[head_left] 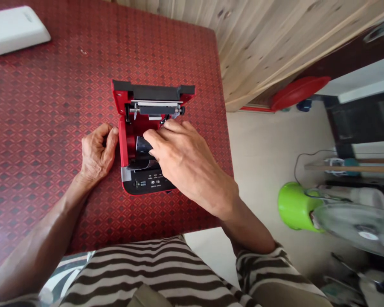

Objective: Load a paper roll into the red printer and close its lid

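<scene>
A small red and black printer [128, 106] sits on the red patterned table [51, 106] with its lid flipped open toward the far side. My right hand [182, 157] reaches into the open bay, fingers curled over a dark roll [143, 145] inside it. My left hand [97, 153] rests against the printer's left side, fingers curled with the thumb touching the red casing. The black control panel [149, 183] with small buttons faces me, partly covered by my right hand.
A white flat device [14, 30] lies at the table's far left corner. The table's right edge runs just beyond the printer. On the floor to the right stand a green-based fan [348, 217], a red object [297, 91] and dark furniture [361, 115].
</scene>
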The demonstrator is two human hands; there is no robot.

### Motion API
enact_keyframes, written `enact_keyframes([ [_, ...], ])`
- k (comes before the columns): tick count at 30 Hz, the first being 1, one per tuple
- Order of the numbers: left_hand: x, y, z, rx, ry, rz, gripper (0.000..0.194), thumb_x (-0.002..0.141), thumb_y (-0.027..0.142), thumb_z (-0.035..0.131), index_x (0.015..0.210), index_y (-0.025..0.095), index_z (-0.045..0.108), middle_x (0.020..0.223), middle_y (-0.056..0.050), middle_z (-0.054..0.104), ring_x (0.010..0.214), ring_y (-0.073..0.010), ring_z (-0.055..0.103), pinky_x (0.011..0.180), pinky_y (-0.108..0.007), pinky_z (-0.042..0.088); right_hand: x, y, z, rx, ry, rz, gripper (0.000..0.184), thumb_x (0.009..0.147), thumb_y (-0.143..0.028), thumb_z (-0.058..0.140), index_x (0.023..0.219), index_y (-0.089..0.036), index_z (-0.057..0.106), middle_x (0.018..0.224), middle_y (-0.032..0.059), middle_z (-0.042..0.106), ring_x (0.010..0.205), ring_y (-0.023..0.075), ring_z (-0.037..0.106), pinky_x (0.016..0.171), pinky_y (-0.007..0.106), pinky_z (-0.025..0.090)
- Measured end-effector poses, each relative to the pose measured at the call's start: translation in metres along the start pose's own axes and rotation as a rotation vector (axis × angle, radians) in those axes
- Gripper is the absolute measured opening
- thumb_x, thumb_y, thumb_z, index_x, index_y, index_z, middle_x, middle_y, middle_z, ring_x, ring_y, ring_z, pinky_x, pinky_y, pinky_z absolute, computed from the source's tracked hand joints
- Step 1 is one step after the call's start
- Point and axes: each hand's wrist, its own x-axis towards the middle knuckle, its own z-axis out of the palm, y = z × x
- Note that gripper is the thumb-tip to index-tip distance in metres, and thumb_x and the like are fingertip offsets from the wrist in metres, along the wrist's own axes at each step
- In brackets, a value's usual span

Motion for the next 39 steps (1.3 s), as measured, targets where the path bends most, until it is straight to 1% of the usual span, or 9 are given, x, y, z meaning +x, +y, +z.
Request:
enact_keyframes([
  [6, 0.0, -0.001, 0.0, -0.002, -0.007, 0.012, 0.042, 0.101, 0.049, 0.047, 0.069, 0.022, 0.048, 0.058, 0.003, 0.039, 0.054, -0.012, 0.032, 0.056, -0.032, 0.028, 0.016, 0.005, 0.012, -0.001, -0.064, 0.025, 0.031, 0.101, -0.009, 0.044, 0.123, -0.01, 0.066, 0.098, 0.0151, 0.075, 0.105, 0.0298, 0.066, 0.096, 0.046, 0.045],
  [14, 0.0, 0.004, -0.001, 0.002, -0.012, 0.001, 0.039, 0.101, 0.043, 0.047, 0.069, 0.022, 0.049, 0.059, 0.004, 0.038, 0.054, -0.0093, 0.031, 0.054, -0.031, 0.028, 0.025, 0.007, 0.024, 0.034, -0.066, 0.06, 0.029, 0.104, -0.013, 0.043, 0.109, -0.014, 0.072, 0.1, 0.0143, 0.077, 0.114, 0.0311, 0.068, 0.103, 0.049, 0.046],
  [19, 0.0, 0.006, -0.002, 0.017, -0.017, 0.005, 0.038, 0.1, 0.042, 0.046, 0.069, 0.021, 0.05, 0.06, 0.005, 0.038, 0.055, -0.0077, 0.031, 0.055, -0.031, 0.029, 0.018, 0.009, 0.016, 0.098, -0.087, 0.03, 0.028, 0.101, -0.008, 0.046, 0.115, -0.012, 0.07, 0.109, 0.0155, 0.077, 0.119, 0.0305, 0.066, 0.111, 0.052, 0.044],
  [21, 0.0, 0.005, -0.002, 0.018, -0.018, 0.005, 0.038, 0.1, 0.043, 0.046, 0.069, 0.021, 0.051, 0.06, 0.005, 0.038, 0.055, -0.0078, 0.031, 0.056, -0.031, 0.029, 0.01, 0.012, 0.006, 0.196, -0.088, -0.009, 0.033, 0.1, -0.003, 0.044, 0.121, -0.01, 0.069, 0.119, 0.0148, 0.076, 0.119, 0.027, 0.066, 0.113, 0.048, 0.046],
  [24, 0.0, 0.003, -0.002, 0.015, -0.019, 0.006, 0.04, 0.1, 0.044, 0.046, 0.07, 0.02, 0.051, 0.06, 0.005, 0.04, 0.056, -0.0083, 0.033, 0.057, -0.03, 0.029, -0.008, 0.018, -0.007, 0.399, -0.037, -0.131, 0.043, 0.097, 0.004, 0.04, 0.128, -0.01, 0.067, 0.129, 0.0097, 0.074, 0.12, 0.0209, 0.066, 0.112, 0.04, 0.051],
  [27, 0.001, 0.001, -0.001, 0.016, -0.013, 0.015, 0.041, 0.1, 0.046, 0.046, 0.07, 0.019, 0.05, 0.059, 0.005, 0.04, 0.057, -0.0084, 0.033, 0.057, -0.028, 0.029, -0.026, 0.022, -0.012, 0.493, 0.008, -0.204, 0.043, 0.096, 0.005, 0.047, 0.132, -0.01, 0.066, 0.132, 0.007, 0.073, 0.122, 0.0194, 0.064, 0.116, 0.038, 0.05],
  [30, 0.001, 0.0, 0.0, 0.016, 0.0, 0.017, 0.041, 0.1, 0.045, 0.047, 0.069, 0.018, 0.049, 0.059, 0.005, 0.04, 0.057, -0.0082, 0.032, 0.057, -0.027, 0.028, -0.037, 0.02, -0.009, 0.47, 0.08, -0.189, 0.034, 0.094, 0.002, 0.056, 0.124, -0.008, 0.07, 0.124, 0.008, 0.076, 0.119, 0.0214, 0.064, 0.111, 0.037, 0.053],
  [33, 0.001, 0.0, 0.0, 0.007, 0.006, 0.012, 0.04, 0.1, 0.044, 0.048, 0.07, 0.018, 0.05, 0.059, 0.005, 0.039, 0.057, -0.008, 0.032, 0.057, -0.026, 0.028, -0.042, 0.017, -0.003, 0.428, 0.158, -0.151, 0.023, 0.097, -0.003, 0.057, 0.113, -0.007, 0.073, 0.115, 0.0096, 0.077, 0.11, 0.0224, 0.066, 0.1, 0.037, 0.058],
  [39, 0.0, 0.004, -0.001, -0.044, 0.001, 0.005, 0.04, 0.099, 0.044, 0.05, 0.069, 0.018, 0.05, 0.058, 0.005, 0.037, 0.055, -0.0073, 0.03, 0.053, -0.025, 0.027, -0.059, 0.005, 0.01, 0.338, 0.308, -0.068, 0.022, 0.098, -0.005, 0.058, 0.114, -0.008, 0.072, 0.11, 0.0111, 0.078, 0.105, 0.0229, 0.068, 0.093, 0.041, 0.06],
])
